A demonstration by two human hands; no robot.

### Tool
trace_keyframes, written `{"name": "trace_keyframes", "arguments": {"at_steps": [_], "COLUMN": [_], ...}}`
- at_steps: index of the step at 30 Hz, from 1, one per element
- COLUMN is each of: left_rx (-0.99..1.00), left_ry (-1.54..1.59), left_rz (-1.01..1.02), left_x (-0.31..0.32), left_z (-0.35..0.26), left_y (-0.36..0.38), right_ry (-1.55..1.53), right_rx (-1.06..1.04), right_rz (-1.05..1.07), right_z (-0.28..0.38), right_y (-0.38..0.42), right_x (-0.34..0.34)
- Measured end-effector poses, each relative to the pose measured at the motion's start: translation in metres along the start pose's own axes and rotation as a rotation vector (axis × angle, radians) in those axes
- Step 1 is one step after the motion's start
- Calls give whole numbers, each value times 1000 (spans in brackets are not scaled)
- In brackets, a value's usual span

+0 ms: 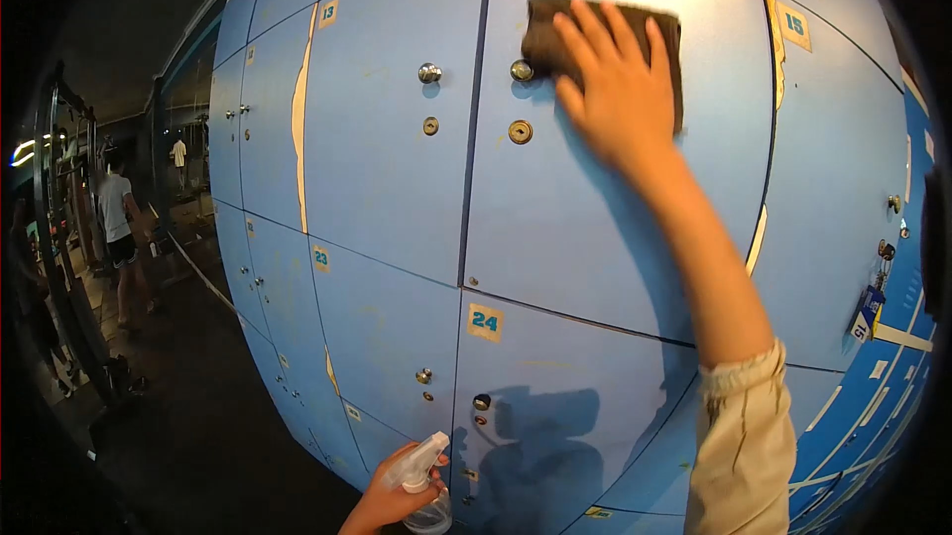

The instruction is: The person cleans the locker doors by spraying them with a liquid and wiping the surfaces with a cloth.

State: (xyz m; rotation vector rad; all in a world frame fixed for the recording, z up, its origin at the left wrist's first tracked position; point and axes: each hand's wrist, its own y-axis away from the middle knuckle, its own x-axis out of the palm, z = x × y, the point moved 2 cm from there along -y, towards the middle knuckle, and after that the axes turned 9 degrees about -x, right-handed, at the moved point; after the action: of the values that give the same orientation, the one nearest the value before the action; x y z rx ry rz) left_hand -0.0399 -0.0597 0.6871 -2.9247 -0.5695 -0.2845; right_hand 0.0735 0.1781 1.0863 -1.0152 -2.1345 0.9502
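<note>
My right hand is raised against the blue locker door 14, its fingers spread over a dark cloth. It holds the cloth flat to the upper part of the door, beside the round metal knob. Below that knob is a keyhole lock. Low in the view, my left hand is closed round a clear spray bottle with a white trigger head. The bottle is in front of the lower lockers; its bottom is cut off by the frame edge.
Locker doors 13, 24 and 15 surround door 14, with knobs sticking out. A key with a tag hangs at the right. Far left, a person in a white shirt stands near dark metal frames.
</note>
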Motion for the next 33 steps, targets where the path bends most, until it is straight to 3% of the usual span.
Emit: {"name": "trace_keyframes", "arguments": {"at_steps": [4,11,20,23,26,33], "left_rx": [27,32,67,56,17,3], "left_ry": [-101,-61,-76,-85,-90,-105], "left_rz": [26,78,64,41,29,3], "left_x": [5,10,15,14,7,10], "left_z": [-3,-3,-3,-5,2,-2], "left_y": [-1,2,9,11,10,17], "right_ry": [-222,-486,-488,-479,-337,-298], "right_rx": [-32,-346,-197,-89,-54,-21], "right_rz": [174,453,289,145,74,95], "right_z": [54,130,118,107,96,101], "right_y": [67,167,105,70,40,38], "right_x": [-42,-79,-50,-29,-15,-12]}}
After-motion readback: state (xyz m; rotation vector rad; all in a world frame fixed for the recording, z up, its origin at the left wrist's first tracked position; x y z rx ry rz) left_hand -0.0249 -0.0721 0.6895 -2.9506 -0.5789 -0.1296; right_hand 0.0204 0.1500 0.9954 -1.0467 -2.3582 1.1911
